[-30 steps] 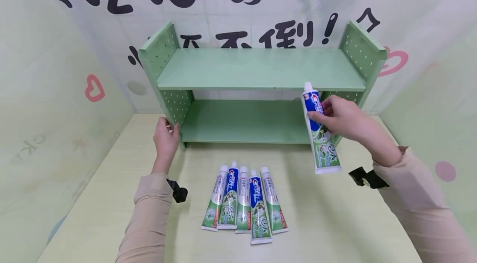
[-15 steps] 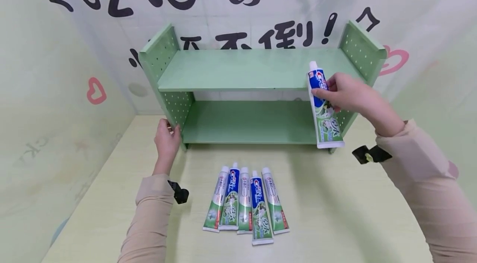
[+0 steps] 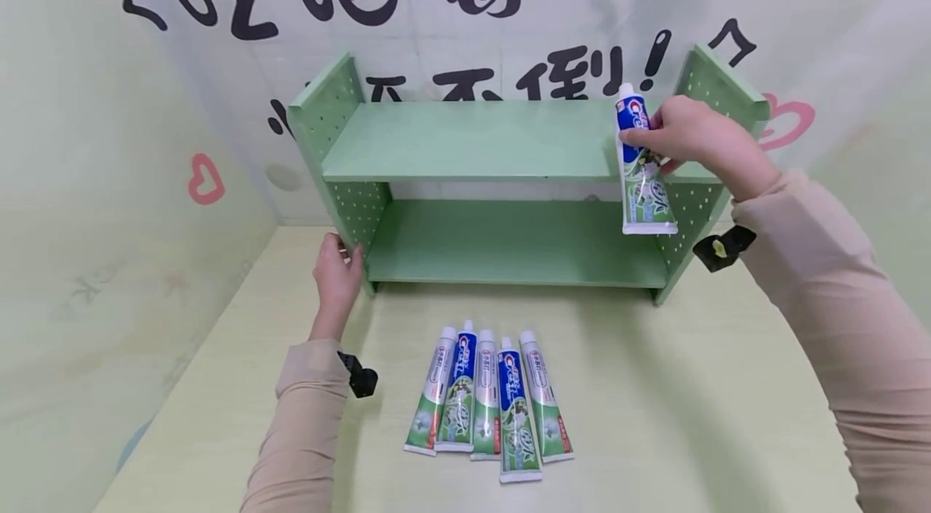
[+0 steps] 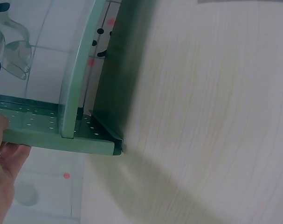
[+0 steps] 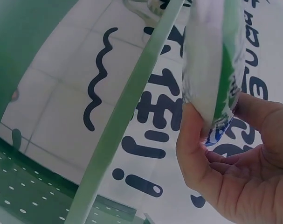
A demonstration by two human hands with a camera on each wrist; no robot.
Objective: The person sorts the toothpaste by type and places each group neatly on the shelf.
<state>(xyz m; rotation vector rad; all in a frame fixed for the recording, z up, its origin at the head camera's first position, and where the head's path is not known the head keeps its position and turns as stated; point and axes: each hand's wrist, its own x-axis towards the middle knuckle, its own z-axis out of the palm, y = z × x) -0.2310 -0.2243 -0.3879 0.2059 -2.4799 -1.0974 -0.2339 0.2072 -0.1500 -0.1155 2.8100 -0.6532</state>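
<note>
One Crest toothpaste tube (image 3: 645,191) hangs cap up at the right end of the upper board (image 3: 473,141) of a green two-tier shelf (image 3: 509,242); in the head view its tail shows below the board's front edge, contact uncertain. Right hand (image 3: 691,129) pinches it between thumb and fingers at the capped half. Left hand (image 3: 337,279) grips the left side panel (image 3: 356,210) by its edge, low down. Handling, as judged: keep the pinch snug but light, since a soft tube may dent or twist; carry the tail clear of the board's edge; let the left hand steady the shelf without dragging it. Materials: tube glossy, blue above, green below, widening to a flat crimped end. Shelf smooth, painted, perhaps metal; side panels punched with small round holes. Five more toothpaste tubes (image 3: 486,400) lie fanned on a pale, wood-grained tabletop (image 3: 625,432), caps toward the shelf: two Crest, three white-and-green, close-set, some overlapping.
</note>
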